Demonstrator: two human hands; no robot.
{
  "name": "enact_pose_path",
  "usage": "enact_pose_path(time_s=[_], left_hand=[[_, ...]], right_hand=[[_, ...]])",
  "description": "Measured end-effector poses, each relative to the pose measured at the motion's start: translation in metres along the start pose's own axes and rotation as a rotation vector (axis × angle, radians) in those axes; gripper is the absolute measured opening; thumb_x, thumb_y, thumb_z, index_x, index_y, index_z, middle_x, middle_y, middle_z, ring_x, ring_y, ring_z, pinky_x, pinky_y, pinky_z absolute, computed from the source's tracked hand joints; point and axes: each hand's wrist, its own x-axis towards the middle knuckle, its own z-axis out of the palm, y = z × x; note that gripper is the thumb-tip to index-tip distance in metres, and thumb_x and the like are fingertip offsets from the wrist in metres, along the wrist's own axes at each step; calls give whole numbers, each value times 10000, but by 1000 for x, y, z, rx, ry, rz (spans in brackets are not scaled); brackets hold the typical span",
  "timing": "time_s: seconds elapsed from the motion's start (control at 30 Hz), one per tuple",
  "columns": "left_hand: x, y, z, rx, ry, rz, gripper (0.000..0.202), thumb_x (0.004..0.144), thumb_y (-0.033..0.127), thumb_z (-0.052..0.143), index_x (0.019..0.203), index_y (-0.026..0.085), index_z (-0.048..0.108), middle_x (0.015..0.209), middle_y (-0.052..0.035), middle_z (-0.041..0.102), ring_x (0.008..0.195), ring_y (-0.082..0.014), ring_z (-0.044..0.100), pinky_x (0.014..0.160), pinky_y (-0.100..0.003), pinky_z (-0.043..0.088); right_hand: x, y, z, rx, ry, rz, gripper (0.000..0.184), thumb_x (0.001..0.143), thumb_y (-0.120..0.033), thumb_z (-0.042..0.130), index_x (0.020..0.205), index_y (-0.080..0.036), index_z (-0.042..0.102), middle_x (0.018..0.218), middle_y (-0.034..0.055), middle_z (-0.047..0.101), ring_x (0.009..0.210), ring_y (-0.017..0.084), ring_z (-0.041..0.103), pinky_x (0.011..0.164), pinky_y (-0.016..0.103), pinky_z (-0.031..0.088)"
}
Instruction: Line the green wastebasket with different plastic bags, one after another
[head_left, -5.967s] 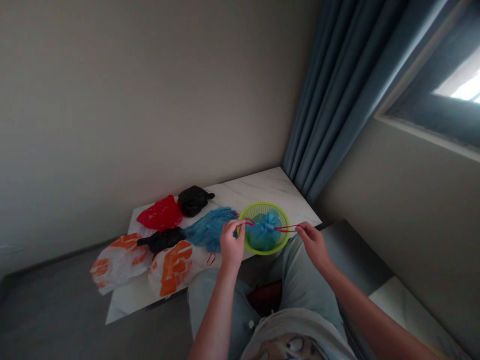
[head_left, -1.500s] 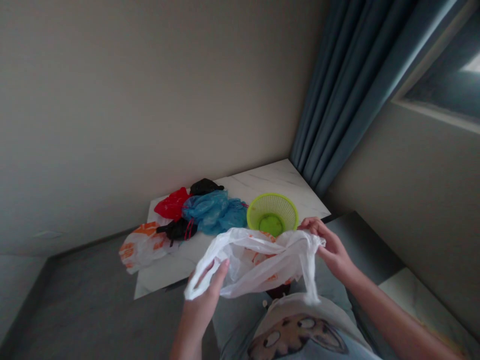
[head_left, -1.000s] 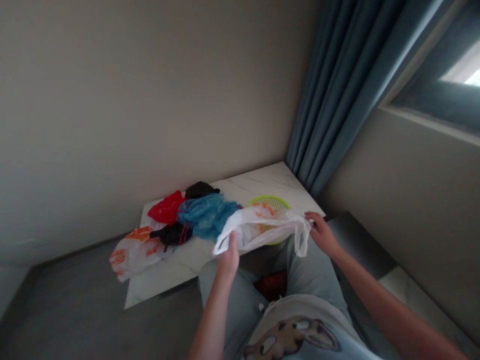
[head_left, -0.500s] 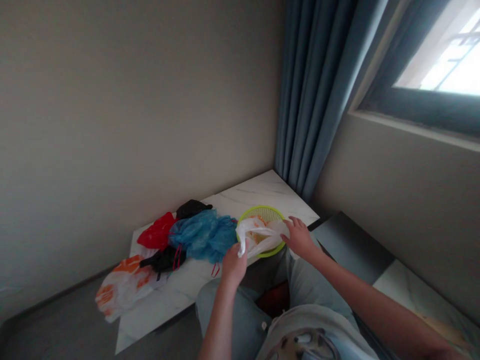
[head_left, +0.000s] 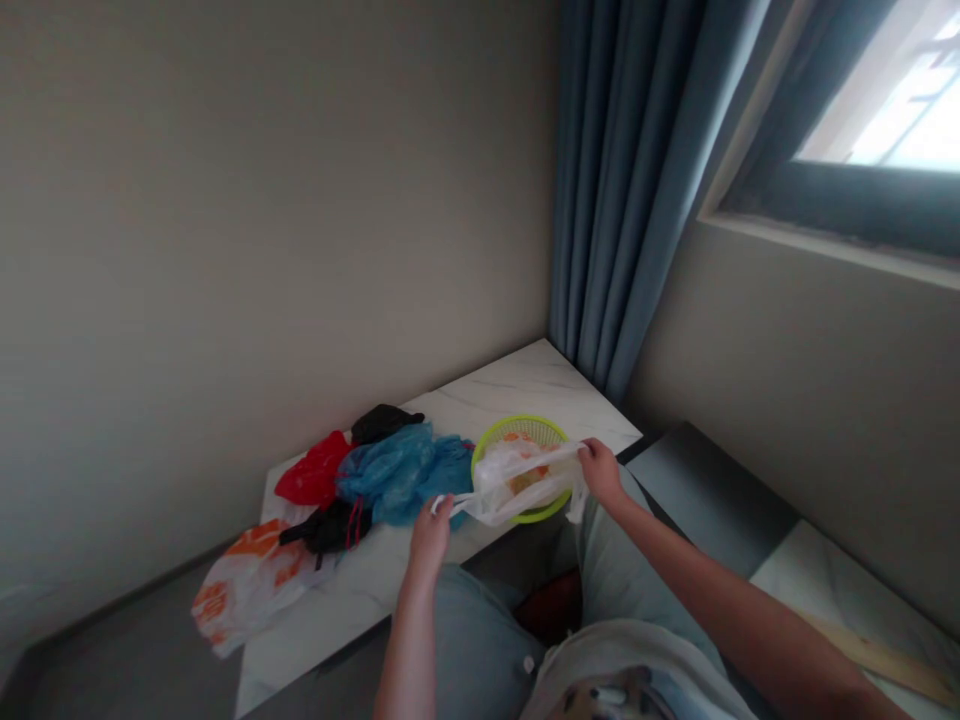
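Holding white bag [head_left: 504,497], in green basket [head_left: 526,424] (seemingly)

Thin crinkly white plastic bag [head_left: 517,478], slightly glossy. Lime basket [head_left: 486,455] is perforated plastic. Table [head_left: 525,385] has smooth, polished marble-look top.

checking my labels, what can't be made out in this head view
Head view:
- green basket inside: covered by the white bag.
- Bag print: crumpled, too small to read.
- left hand: which fingers pinch the handle, too small.
- far black bag: near part behind the blue bag.
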Motion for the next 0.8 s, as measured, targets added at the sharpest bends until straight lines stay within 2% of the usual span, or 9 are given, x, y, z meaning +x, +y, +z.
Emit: enact_pose_path(time_s=[0.07,0.1,0.13,0.2,0.27,0.37,0.57,0.7,0.8], left_hand=[[-25,19,1,102,378,283,513,827,453,655,1197,100,614,1219,-217,641,1203,-343,583,1056,-524,415],[-39,32,5,154,462,486,496,822,401,684,1221,117,608,1271,-218,611,1256,-338,543,1087,-525,385],[-53,45,11,200,440,686,419,835,336,686,1204,149,624,1275,-198,610,1271,-318,533,1099,-505,380],[-72,68,31,342,190,950,363,872,237,641,1235,225,631,1329,-144,604,1307,-283,510,1124,-479,358],[-71,79,54,484,52,941,458,886,199,603,1342,223,575,1451,-132,535,1385,-297,436,1162,-511,299],[-35,74,79,643,42,746,557,881,209,592,1430,159,504,1539,-176,437,1445,-361,341,1166,-581,253],[46,56,91,863,-123,695,420,942,191,460,1338,155,592,1418,-181,553,1378,-349,419,1166,-565,229],[70,64,95,941,-260,705,323,943,182,455,1189,124,656,1186,-166,659,1199,-302,551,1099,-467,343],[88,69,101,949,-319,680,280,936,217,493,1141,120,658,1141,-168,670,1139,-287,591,999,-402,426]], right_hand=[[0,3,2,21,-6,-9,210,839,-216,479,910,-168,671,894,84,729,842,225,659,753,289,447],[-1,3,4,25,-18,-26,199,832,-223,494,904,-171,671,875,75,729,828,219,659,745,283,445],[-3,3,5,26,-34,-49,191,830,-231,506,902,-172,673,859,68,729,813,212,658,735,278,442],[-6,1,8,1,-66,-93,189,835,-247,528,911,-173,684,846,62,732,785,203,656,717,273,435],[-8,-2,8,-64,-88,-135,198,848,-257,552,937,-170,705,855,69,741,781,204,655,726,277,434],[-5,-8,4,-198,-161,-185,206,872,-259,579,963,-169,742,880,93,755,821,221,665,763,289,435],[12,-5,-5,-237,-393,-192,244,870,-170,565,1021,-169,756,951,106,766,855,218,685,796,289,448],[27,11,1,98,-271,40,256,718,-28,586,865,-154,754,884,89,757,839,204,671,787,276,456],[39,24,8,239,-173,181,147,691,-71,612,748,-147,726,759,80,732,712,197,653,679,275,466]])
